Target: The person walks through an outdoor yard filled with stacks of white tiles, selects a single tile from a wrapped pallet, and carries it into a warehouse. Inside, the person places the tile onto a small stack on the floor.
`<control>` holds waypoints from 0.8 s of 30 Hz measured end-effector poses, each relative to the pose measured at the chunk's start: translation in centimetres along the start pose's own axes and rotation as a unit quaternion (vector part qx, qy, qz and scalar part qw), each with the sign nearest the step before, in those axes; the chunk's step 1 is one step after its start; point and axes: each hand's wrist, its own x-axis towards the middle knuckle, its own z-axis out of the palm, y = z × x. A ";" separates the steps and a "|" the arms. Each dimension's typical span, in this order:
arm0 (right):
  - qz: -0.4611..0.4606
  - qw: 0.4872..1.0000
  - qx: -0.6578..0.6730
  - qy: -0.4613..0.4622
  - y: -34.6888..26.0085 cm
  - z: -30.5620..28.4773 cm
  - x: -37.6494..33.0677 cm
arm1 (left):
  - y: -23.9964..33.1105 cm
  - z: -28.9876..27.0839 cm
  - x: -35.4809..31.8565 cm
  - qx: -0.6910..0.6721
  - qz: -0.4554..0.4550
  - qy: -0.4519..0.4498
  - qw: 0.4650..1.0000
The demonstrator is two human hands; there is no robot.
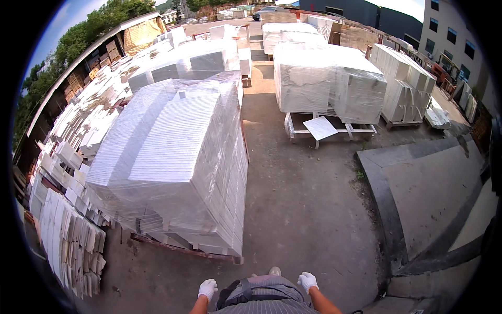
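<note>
My left hand, in a white glove, is held low in front of my body with its fingers curled in. My right hand, gloved the same way, hangs on the other side of my body, also closed. Nothing shows in either hand, and neither touches anything around it. Closest to my left hand is a large stack of white slabs wrapped in clear film, resting on a reddish-brown base. The toe of one shoe shows on the grey ground between my hands.
Ahead on the right, wrapped stone blocks stand on a white frame with a square tile leaning there. Strapped slabs stand beyond. A raised concrete slab lies right. Loose slabs lean at left.
</note>
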 end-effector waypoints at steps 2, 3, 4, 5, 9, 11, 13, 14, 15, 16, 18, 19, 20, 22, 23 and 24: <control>0.004 1.000 -0.009 0.001 0.5 -0.2 -0.1 | -0.1 0.1 0.1 0.009 0.004 -0.005 1.000; 0.005 1.000 -0.013 0.000 0.5 -0.4 -0.1 | -0.1 0.1 0.0 0.013 0.004 -0.008 1.000; 0.005 1.000 -0.017 0.000 0.6 -0.5 -0.2 | -0.1 0.2 0.0 0.021 0.005 -0.009 1.000; 0.005 1.000 -0.022 0.000 0.3 -0.6 -0.5 | 0.1 0.3 -0.4 0.028 0.006 -0.010 1.000; -0.007 0.999 -0.035 0.010 0.0 -0.8 -0.8 | -0.5 0.1 -0.2 0.028 0.035 -0.017 0.999; -0.015 1.000 -0.020 0.011 0.0 -1.3 -0.7 | -0.1 0.6 -0.5 0.010 0.026 -0.019 0.999; -0.015 1.000 -0.024 0.010 -0.2 -1.7 -1.0 | 1.6 1.2 -1.9 -0.016 0.013 -0.019 1.000; -0.011 1.000 -0.021 0.010 -0.2 -1.7 -1.0 | 2.0 1.6 -2.5 -0.008 0.027 -0.005 1.000; -0.006 1.000 -0.018 0.010 -0.2 -1.7 -0.9 | 1.8 1.5 -2.6 -0.011 0.027 -0.004 1.000; -0.002 1.000 -0.015 0.005 -0.2 -1.6 -0.8 | 1.5 1.4 -2.6 -0.013 0.027 -0.003 1.000; -0.003 1.000 -0.028 0.000 0.1 -1.6 -0.6 | 1.0 1.6 -2.5 -0.006 0.018 0.004 1.000; -0.002 0.999 -0.036 -0.003 0.1 -1.6 -0.4 | 0.9 1.6 -2.5 0.003 0.010 0.014 1.000; -0.010 0.999 -0.035 -0.009 0.0 -1.5 -0.3 | 0.6 1.6 -2.7 0.010 0.004 0.024 1.000; -0.020 0.999 -0.032 -0.029 0.4 -1.8 0.1 | -1.0 1.4 -1.8 -0.030 0.001 0.018 0.999; -0.021 0.999 -0.027 -0.026 0.7 -1.9 0.6 | 0.1 2.0 -2.9 -0.004 0.019 0.043 0.999; -0.020 0.999 -0.026 -0.026 0.8 -2.0 1.2 | 0.3 2.2 -3.2 0.016 0.013 0.045 0.999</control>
